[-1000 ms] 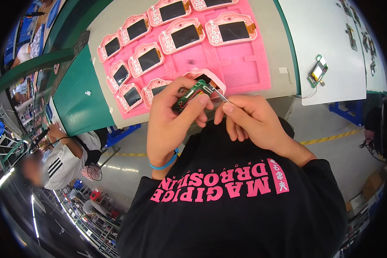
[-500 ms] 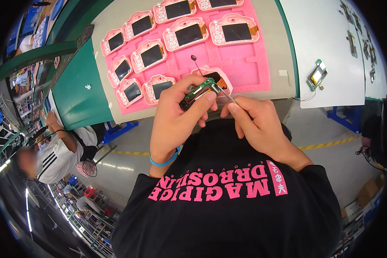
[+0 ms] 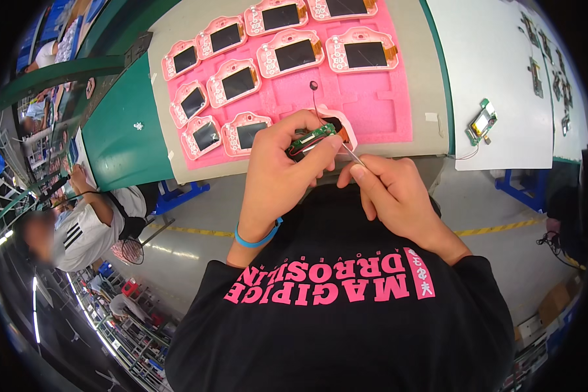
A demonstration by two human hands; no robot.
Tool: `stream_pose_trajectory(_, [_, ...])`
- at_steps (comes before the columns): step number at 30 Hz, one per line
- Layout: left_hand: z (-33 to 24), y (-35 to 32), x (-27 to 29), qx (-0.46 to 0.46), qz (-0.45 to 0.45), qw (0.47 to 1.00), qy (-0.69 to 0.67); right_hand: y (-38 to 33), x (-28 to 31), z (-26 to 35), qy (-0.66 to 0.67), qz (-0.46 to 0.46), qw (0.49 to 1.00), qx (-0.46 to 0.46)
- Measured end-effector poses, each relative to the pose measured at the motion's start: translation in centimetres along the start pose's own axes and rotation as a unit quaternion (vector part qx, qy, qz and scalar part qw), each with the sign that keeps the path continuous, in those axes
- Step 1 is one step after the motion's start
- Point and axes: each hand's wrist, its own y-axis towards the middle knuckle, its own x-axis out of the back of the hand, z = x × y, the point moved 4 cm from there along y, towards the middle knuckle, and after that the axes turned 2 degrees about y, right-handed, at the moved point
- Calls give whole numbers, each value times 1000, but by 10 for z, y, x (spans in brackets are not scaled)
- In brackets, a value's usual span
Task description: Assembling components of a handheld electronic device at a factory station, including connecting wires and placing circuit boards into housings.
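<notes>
My left hand [image 3: 277,157] pinches a green circuit board [image 3: 302,145] between thumb and fingers, tilted above the near edge of the pink tray. From the board a thin wire runs up to a small round black part [image 3: 313,85]. My right hand [image 3: 395,189] grips slim metal tweezers [image 3: 353,155], whose tip points at the board's right end; the exact contact is hidden by my left thumb. Just behind the board lies a pink camera-shaped casing [image 3: 350,123] with a dark screen, partly covered by my left hand.
Several pink casings with screens [image 3: 290,56] sit in the pink foam tray [image 3: 372,98]. On the white sheet [image 3: 503,147] at right lies another circuit board [image 3: 482,122], with more boards beyond. A person [image 3: 104,215] in a white shirt works at the left.
The view has shifted slightly, so the tray appears a little further right. My left hand has tilted the board and its thumb now covers more of the right end; both grips persist.
</notes>
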Motion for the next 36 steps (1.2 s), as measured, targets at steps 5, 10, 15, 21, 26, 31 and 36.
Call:
stream_pose_trajectory(5, [-4,11,-16,-73,23,997,25,-11,11,10,24,-1,996,-85])
stream_pose_trajectory(10, [-36,17,-34,-30,70,997,8,-39,62,9,-65,-134,989,-7])
stream_pose_trajectory(15, [-31,24,-37,-3,91,995,-45,-14,34,32,-254,-190,902,292])
stream_pose_trajectory(21, [-25,5,-22,-5,103,991,-91,3,39,12,-289,-189,897,276])
stream_pose_trajectory(26, [-21,-4,5,-110,-23,987,112,8,39,18,-292,-223,902,226])
stream_pose_trajectory(31, [-19,2,-3,-326,-86,886,317,14,34,21,-347,-218,885,220])
stream_pose_trajectory(36, [-10,7,-7,-320,-68,888,323,16,35,23,-361,-184,890,210])
